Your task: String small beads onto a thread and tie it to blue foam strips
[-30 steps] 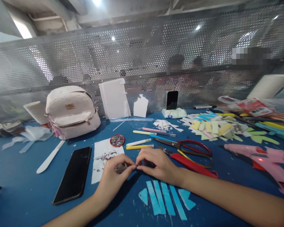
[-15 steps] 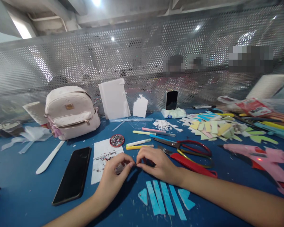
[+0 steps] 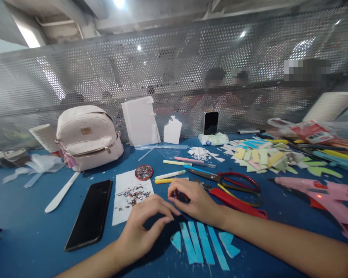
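My left hand (image 3: 146, 224) hovers above the blue table, thumb and index finger apart, with nothing visible between them. Close to its fingertips, my right hand (image 3: 194, 197) has its thumb and index finger pinched together; anything held there is too small to make out. Just in front of me lie several light-blue strips (image 3: 205, 242) and small cut pieces. Behind my left hand is a white paper sheet (image 3: 120, 212) scattered with tiny dark and coloured bits. A round red-rimmed dish (image 3: 144, 172) full of similar bits sits at the sheet's far edge.
A black phone (image 3: 89, 214) and a white plastic knife (image 3: 62, 192) lie left. Beyond is a pale backpack (image 3: 88, 135). Markers (image 3: 174, 175), scissors (image 3: 237, 181), a red cutter (image 3: 237, 202) and a pink glue gun (image 3: 316, 193) lie right, before a pile of coloured scraps (image 3: 258, 154).
My hands have parted at the fingertips. The left thumb and index finger have opened, and that hand has moved slightly toward me and right. My right hand has hardly moved.
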Motion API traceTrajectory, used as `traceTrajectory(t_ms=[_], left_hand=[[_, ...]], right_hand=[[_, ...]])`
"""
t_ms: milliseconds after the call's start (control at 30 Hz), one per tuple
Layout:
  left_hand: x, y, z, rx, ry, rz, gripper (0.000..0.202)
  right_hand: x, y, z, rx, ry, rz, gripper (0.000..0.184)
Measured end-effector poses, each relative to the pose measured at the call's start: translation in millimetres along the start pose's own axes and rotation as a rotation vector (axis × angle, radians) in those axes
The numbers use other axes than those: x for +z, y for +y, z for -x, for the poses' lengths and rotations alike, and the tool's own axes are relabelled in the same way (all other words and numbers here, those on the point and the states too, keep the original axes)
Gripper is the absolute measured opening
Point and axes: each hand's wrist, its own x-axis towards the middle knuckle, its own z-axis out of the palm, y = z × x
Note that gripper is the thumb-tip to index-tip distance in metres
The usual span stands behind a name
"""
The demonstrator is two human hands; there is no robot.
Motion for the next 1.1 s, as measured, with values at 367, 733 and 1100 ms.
traceTrajectory(t_ms=[367, 733, 1100], left_hand=[[0.3, 2.0, -0.5, 0.036, -0.074, 0.009, 0.020], [1.3, 3.9, 0.2, 0.026, -0.095, -0.008, 0.021], [0.8, 1.3, 1.3, 0.029, -0.084, -0.039, 0.020]], right_hand=[[1.6, 1.3, 0.0, 0.014, -0.007, 0.024, 0.009], [1.6, 4.4, 1.1, -0.010, -0.035, 0.011, 0.009], [1.9, 5.8, 1.6, 0.018, -0.050, 0.009, 0.011]])
